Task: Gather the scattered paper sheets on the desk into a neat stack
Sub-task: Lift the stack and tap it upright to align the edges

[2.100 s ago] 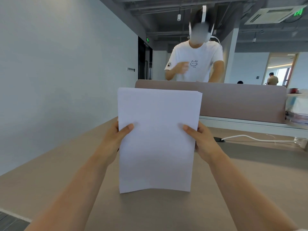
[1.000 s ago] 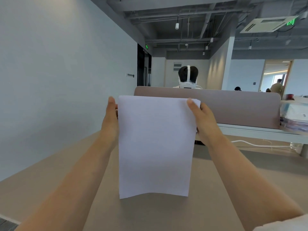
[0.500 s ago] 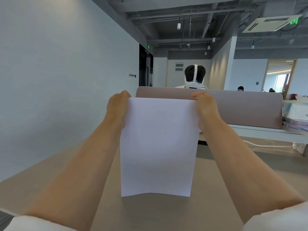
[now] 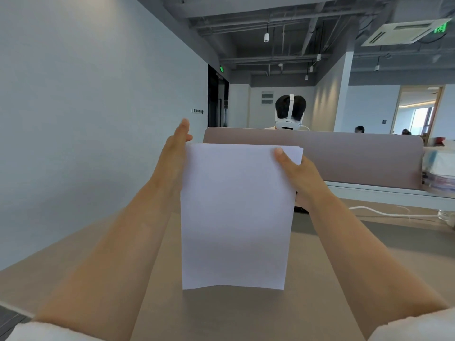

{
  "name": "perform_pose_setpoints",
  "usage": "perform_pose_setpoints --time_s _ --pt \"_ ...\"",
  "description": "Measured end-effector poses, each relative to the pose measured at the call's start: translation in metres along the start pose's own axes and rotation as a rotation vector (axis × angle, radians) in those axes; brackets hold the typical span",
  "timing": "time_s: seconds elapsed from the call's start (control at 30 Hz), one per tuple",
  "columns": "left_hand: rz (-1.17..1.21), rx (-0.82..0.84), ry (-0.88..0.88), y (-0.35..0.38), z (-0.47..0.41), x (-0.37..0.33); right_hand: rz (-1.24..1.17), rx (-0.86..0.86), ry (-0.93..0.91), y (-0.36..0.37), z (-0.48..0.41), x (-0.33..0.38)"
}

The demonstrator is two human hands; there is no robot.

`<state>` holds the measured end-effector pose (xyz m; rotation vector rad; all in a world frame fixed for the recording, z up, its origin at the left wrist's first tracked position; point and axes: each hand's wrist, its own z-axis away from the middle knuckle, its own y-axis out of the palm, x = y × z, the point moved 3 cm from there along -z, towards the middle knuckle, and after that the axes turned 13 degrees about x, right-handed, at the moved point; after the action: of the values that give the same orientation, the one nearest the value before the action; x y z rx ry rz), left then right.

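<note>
Head view: on the far side of the desk [image 4: 246,313] we see a mauve divider panel [image 4: 357,158] running across, and behind it the top of a person's head [image 4: 290,107] with a white headset [image 4: 287,124]. A white cable [image 4: 374,211] trails over the desk at far right. A plain grey wall [image 4: 86,119] fills the left side. Nothing lies on the desk between us and the sheets.

We have the paper stack [image 4: 236,217] standing upright in the middle of the desk, its bottom edge resting on the surface and its blank face turned to us. At the top the sheets are slightly out of line, with a few edges showing at the right corner. Our left hand [image 4: 173,158] is flat, fingers straight and pointing up, pressed against the stack's left edge near the top. Our right hand [image 4: 298,173] grips the upper right corner, thumb [image 4: 280,155] laid on the near face; its fingers are hidden behind the sheets.
</note>
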<state>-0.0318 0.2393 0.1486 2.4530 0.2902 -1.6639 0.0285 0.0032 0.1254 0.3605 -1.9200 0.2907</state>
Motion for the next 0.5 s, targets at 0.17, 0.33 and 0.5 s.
perform_pose_setpoints --time_s 0.17,0.33,0.5 --pt "0.112 0.289 0.051 -0.013 0.027 0.087 -0.063 0.195 0.082 0.003 0.017 -0.048" --pt "0.225 0.382 -0.026 -0.005 0.051 0.127 -0.097 0.201 0.103 0.003 0.03 -0.086" --pt "0.226 0.388 -0.06 -0.003 0.046 0.132 -0.123 0.178 0.082 0.002 0.029 -0.094"
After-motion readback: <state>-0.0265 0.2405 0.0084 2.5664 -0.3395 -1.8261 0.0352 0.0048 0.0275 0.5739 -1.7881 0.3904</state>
